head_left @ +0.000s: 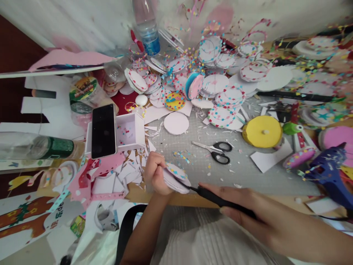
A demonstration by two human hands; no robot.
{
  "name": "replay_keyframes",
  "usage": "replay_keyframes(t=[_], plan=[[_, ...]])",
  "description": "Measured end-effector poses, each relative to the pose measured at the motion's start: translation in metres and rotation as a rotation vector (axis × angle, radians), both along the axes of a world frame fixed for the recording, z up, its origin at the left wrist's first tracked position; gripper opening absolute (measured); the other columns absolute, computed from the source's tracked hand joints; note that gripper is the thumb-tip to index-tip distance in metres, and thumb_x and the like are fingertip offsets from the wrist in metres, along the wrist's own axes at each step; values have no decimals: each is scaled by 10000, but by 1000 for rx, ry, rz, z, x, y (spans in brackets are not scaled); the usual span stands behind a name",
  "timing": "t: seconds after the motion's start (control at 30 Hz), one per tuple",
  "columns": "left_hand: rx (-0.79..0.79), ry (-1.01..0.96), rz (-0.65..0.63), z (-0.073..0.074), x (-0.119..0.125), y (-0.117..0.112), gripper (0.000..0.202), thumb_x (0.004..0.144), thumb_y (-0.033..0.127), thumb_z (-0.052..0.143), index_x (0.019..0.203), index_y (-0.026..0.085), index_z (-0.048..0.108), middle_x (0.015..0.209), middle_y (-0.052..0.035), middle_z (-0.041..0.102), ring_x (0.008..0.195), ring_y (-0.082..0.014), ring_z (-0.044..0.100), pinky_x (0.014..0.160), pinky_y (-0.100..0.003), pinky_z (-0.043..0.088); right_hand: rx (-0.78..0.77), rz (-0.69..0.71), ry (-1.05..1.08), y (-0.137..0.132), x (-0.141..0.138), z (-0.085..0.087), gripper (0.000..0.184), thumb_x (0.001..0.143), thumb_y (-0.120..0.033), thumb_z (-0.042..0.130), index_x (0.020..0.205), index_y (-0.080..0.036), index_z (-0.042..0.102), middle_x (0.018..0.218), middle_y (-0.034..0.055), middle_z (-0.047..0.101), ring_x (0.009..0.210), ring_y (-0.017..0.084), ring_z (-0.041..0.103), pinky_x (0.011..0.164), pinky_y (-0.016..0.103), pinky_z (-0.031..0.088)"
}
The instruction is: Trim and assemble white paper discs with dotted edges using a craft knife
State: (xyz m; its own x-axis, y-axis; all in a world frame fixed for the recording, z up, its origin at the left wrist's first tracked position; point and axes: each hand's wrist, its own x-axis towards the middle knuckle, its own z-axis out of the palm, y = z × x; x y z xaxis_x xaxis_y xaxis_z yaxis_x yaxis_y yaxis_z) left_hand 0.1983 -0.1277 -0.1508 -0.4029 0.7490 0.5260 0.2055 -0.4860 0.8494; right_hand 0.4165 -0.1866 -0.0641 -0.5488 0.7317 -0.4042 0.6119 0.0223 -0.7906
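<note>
My left hand (157,173) is closed around the edge of a white layered disc (176,181), tilted, with coloured sprinkle-like bits on its upper layer. My right hand (248,209) grips a slim black-handled tool (211,197). Its thin dark tip reaches in at the disc's layers; the exact kind of tool is unclear. Beyond both hands, scissors (216,150) with black handles lie partly spread on the grey cutting mat (237,176). A plain white disc (176,123) rests farther back, and small coloured bits (183,156) are scattered between it and my left hand.
Many decorated white discs (226,95) crowd the back, near a water bottle (147,29). A phone (103,130) leans on a white box (129,129) at left, above paper scraps (129,169). Rightward are a yellow round piece (261,131) and a blue tool (329,171).
</note>
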Motion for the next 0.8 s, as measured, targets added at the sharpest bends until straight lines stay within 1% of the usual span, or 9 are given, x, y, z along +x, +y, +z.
replay_keyframes(t=[0.1, 0.2, 0.37, 0.5, 0.63, 0.8], plan=[[-10, -6, -6, 0, -1, 0, 224, 773, 260, 432, 558, 197, 423, 527, 15, 360, 541, -154, 385, 558, -311, 277, 0, 22, -25, 3, 2, 2, 461, 954, -413, 472, 1411, -357, 479, 1244, 10, 683, 1050, 212, 691, 860, 312, 581], [-26, -19, -2, 1, -2, 1, 231, 770, 249, 422, 546, 197, 411, 526, 15, 363, 536, -151, 373, 557, -310, 279, 7, 41, -33, 6, 2, 2, 462, 954, -401, 480, 1413, -351, 477, 1259, 11, 675, 1070, 215, 682, 870, 318, 579], [-65, -45, 8, 3, -3, 3, 243, 780, 238, 383, 539, 201, 388, 522, 16, 344, 525, -150, 352, 548, -309, 278, 60, 45, 15, 7, -4, -1, 486, 956, -321, 483, 1439, -345, 438, 1308, 11, 644, 1093, 201, 670, 900, 306, 564], [-69, -43, 4, 6, -1, 5, 243, 766, 241, 397, 527, 201, 380, 513, 17, 347, 515, -149, 349, 544, -308, 272, 94, 55, 14, 7, -7, -2, 488, 946, -265, 484, 1433, -297, 460, 1319, 38, 635, 1102, 205, 666, 903, 302, 561], [-66, -51, -14, 7, 0, 5, 244, 759, 247, 419, 520, 204, 394, 506, 15, 348, 510, -153, 337, 535, -313, 244, 100, 73, -22, 4, -5, -1, 484, 956, -282, 471, 1440, -274, 451, 1346, 50, 613, 1136, 204, 647, 930, 304, 546], [-68, -91, -33, 6, -1, 6, 233, 745, 245, 431, 516, 205, 405, 500, 16, 340, 503, -154, 327, 532, -314, 234, 92, 71, -8, 2, -1, -1, 488, 970, -313, 450, 1456, -311, 414, 1342, 27, 617, 1126, 196, 652, 916, 298, 556]])
